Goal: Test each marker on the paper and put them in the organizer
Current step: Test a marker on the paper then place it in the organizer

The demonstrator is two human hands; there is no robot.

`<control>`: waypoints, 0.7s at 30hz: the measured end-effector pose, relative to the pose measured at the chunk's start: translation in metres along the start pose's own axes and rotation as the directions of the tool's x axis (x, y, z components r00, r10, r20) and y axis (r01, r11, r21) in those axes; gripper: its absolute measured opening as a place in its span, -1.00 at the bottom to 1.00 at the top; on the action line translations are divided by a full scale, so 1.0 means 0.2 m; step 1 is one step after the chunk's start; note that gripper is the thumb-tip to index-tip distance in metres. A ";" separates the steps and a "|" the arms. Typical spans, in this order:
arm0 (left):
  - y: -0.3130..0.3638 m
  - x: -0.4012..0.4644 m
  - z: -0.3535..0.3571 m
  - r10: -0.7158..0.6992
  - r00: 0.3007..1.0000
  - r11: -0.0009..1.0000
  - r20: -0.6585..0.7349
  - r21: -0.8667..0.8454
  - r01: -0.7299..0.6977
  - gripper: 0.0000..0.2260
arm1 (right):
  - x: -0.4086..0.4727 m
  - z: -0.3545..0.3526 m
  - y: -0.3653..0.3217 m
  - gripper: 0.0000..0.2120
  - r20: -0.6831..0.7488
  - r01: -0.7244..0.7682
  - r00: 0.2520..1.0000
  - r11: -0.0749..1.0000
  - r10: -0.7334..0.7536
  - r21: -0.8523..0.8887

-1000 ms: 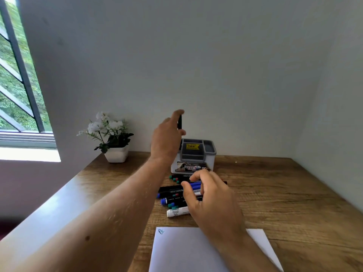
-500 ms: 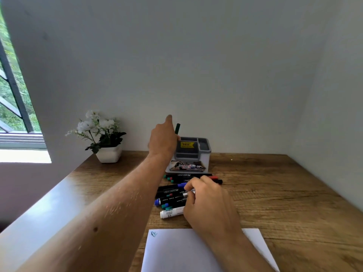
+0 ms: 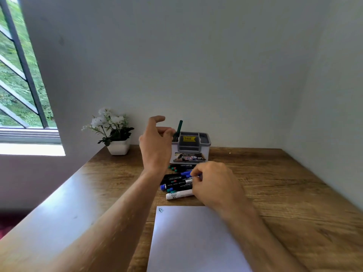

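A grey and white organizer (image 3: 204,146) stands at the back of the wooden desk. A green-capped marker (image 3: 179,126) leans upright in its left compartment, and my left hand (image 3: 155,142) holds the marker's lower part with curled fingers, index finger raised. In front of the organizer lies a pile of several markers (image 3: 174,182), including a white one (image 3: 178,195). My right hand (image 3: 214,185) pinches a blue marker (image 3: 186,173) at the pile's right side. White paper (image 3: 196,242) lies nearest me, with a small scribble (image 3: 161,210) in its top left corner.
A white pot of white flowers (image 3: 117,147) stands at the desk's back left corner. Walls close the back and the right side. A window (image 3: 17,75) is on the left. Bare wood (image 3: 275,183) spreads right of the markers.
My left hand has lowered the green marker into the organizer's left compartment. My right hand has stayed on the pile and closed its fingers on the blue marker.
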State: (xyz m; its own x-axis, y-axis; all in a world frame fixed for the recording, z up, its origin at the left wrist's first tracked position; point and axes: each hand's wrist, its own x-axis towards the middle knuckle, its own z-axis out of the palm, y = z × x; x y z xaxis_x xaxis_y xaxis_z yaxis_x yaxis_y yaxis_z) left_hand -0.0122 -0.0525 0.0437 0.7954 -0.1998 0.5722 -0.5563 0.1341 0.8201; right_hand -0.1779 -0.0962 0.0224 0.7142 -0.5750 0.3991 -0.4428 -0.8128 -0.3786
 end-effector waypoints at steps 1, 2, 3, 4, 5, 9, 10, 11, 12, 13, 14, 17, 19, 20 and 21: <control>0.00 -0.01 -0.02 -0.007 1.000 1.000 -0.002 -0.016 0.007 -0.66 | 0.02 -0.03 0.00 -0.83 0.070 0.017 0.997 1.000 -0.016 -0.012; -0.01 -0.03 -0.04 -0.015 1.000 0.999 -0.006 -0.032 0.015 -0.66 | 0.04 -0.06 -0.01 -0.82 0.149 0.037 0.988 0.999 -0.031 -0.031; -0.01 -0.05 -0.05 -0.023 1.000 0.999 -0.012 -0.038 0.022 -0.67 | 0.06 -0.08 -0.02 -0.80 0.227 0.056 0.973 0.997 -0.043 -0.054; -0.03 -0.08 -0.06 -0.027 1.000 0.999 -0.016 -0.035 0.026 -0.67 | 0.08 -0.10 -0.02 -0.78 0.292 0.076 0.955 0.994 -0.050 -0.080; -0.05 -0.10 -0.07 -0.029 1.000 0.999 -0.010 -0.031 0.028 -0.68 | 0.09 -0.10 -0.02 -0.77 0.338 0.097 0.940 0.989 -0.055 -0.107; -0.12 -0.18 -0.07 -0.063 0.996 0.997 0.067 -0.030 0.065 -0.68 | 0.12 -0.07 0.01 -0.72 0.417 0.189 0.903 0.965 -0.098 -0.182; -0.12 -0.18 -0.06 -0.067 0.995 0.997 0.080 -0.037 0.070 -0.68 | 0.11 -0.06 0.02 -0.71 0.408 0.197 0.906 0.963 -0.108 -0.182; -0.11 -0.18 -0.06 -0.075 0.993 0.996 0.087 -0.051 0.080 -0.68 | 0.11 -0.06 0.03 -0.69 0.397 0.203 0.910 0.963 -0.120 -0.176; -0.11 -0.18 -0.05 -0.093 0.992 0.993 0.090 -0.070 0.099 -0.68 | 0.11 -0.04 0.04 -0.68 0.387 0.211 0.913 0.963 -0.132 -0.169; -0.11 -0.18 -0.04 -0.119 0.989 0.988 0.090 -0.093 0.127 -0.69 | 0.11 -0.03 0.05 -0.69 0.380 0.221 0.914 0.961 -0.145 -0.164; -0.12 -0.18 -0.04 -0.161 0.983 0.977 0.092 -0.124 0.172 -0.70 | 0.11 -0.02 0.06 -0.70 0.377 0.228 0.913 0.960 -0.154 -0.161; -0.13 -0.17 -0.02 -0.342 0.931 0.880 0.126 -0.305 0.364 -0.74 | 0.10 -0.01 0.07 -0.71 0.369 0.241 0.914 0.958 -0.170 -0.157; -0.13 -0.17 -0.02 -0.372 0.919 0.854 0.130 -0.339 0.394 -0.76 | 0.10 -0.01 0.08 -0.73 0.368 0.246 0.913 0.958 -0.178 -0.147; -0.13 -0.17 -0.02 -0.353 0.928 0.872 0.121 -0.317 0.373 -0.77 | 0.09 0.00 0.08 -0.74 0.371 0.248 0.910 0.959 -0.183 -0.136; -0.14 -0.17 -0.02 -0.327 0.938 0.891 0.115 -0.293 0.347 -0.78 | 0.09 0.00 0.08 -0.76 0.375 0.248 0.908 0.961 -0.186 -0.124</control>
State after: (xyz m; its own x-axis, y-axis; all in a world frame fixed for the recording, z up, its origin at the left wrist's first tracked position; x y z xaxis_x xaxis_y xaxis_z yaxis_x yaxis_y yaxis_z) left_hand -0.0229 -0.0461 0.0021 0.9002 -0.3433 0.2680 -0.1495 0.3344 0.9305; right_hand -0.1721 -0.1194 0.0227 0.9343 -0.3356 0.1199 -0.3152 -0.9352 -0.1612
